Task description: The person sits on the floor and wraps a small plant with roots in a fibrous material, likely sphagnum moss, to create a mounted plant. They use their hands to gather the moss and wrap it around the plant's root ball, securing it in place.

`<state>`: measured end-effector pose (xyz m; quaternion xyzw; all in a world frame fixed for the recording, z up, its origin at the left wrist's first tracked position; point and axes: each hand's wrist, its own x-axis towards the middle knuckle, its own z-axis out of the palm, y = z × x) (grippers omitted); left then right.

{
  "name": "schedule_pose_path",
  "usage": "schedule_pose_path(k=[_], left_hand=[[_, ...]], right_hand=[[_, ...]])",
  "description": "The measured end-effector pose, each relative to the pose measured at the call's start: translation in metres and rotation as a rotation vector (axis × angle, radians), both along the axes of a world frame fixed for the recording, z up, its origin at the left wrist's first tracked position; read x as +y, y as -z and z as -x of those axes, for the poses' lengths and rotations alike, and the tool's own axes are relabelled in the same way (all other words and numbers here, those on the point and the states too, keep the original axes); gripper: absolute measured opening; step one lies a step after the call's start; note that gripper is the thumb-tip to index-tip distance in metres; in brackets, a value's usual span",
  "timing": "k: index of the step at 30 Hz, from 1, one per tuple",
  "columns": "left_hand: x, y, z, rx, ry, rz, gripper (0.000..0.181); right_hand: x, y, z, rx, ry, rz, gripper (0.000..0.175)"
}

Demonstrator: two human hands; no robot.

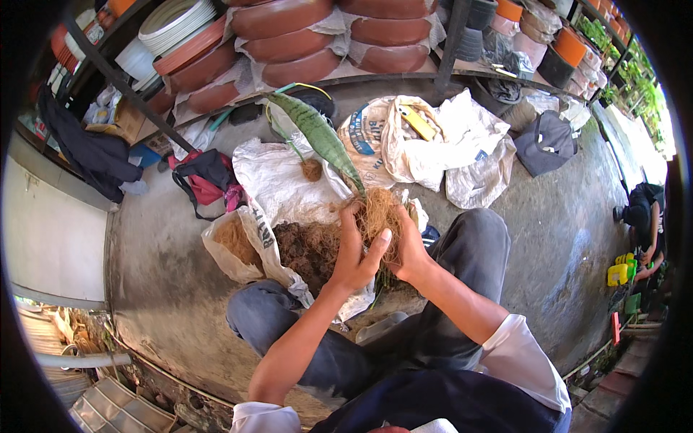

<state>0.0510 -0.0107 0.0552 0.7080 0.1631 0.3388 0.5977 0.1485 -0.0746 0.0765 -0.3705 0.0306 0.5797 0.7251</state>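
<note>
Between my two hands is a wad of brown coconut fibre [380,214], pressed around the base of a long green snake plant leaf [319,130] that slants up to the left. My left hand [354,251] cups the fibre's left side, thumb across its front. My right hand [411,246] holds the right side, its fingers partly hidden. Below and left lies dark soil mixed with fibre [306,251] on a white woven sack [270,168]. A smaller plant with a round fibre-wrapped root ball [311,170] rests on that sack. Loose fibre [235,241] fills an opened bag at the left.
Beyond the sack lie more woven sacks [368,135], a yellow-handled tool [417,123] and a dark grey bag [547,142]. A red and black bag [208,181] is at the left. Racks of stacked brown pots [287,43] stand behind. Another person [647,216] is at the far right.
</note>
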Motion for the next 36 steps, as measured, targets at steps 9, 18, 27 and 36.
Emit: schedule_pose_path(k=[9,18,27,36], left_hand=[[0.009,0.0,-0.002,-0.026,-0.22,-0.233,0.05],[0.006,-0.005,0.0,-0.034,-0.152,0.133,0.034],[0.022,0.006,0.004,0.244,-0.181,0.144,0.046],[0.017,0.0,0.006,-0.131,0.032,0.785,0.056]], right_hand=[[0.003,0.02,-0.012,-0.071,0.129,-0.044,0.035],[0.005,0.015,-0.019,-0.21,0.22,0.036,0.039],[0.004,0.009,-0.014,-0.137,0.193,0.102,0.043],[0.006,0.03,-0.011,-0.684,0.229,-0.011,0.031]])
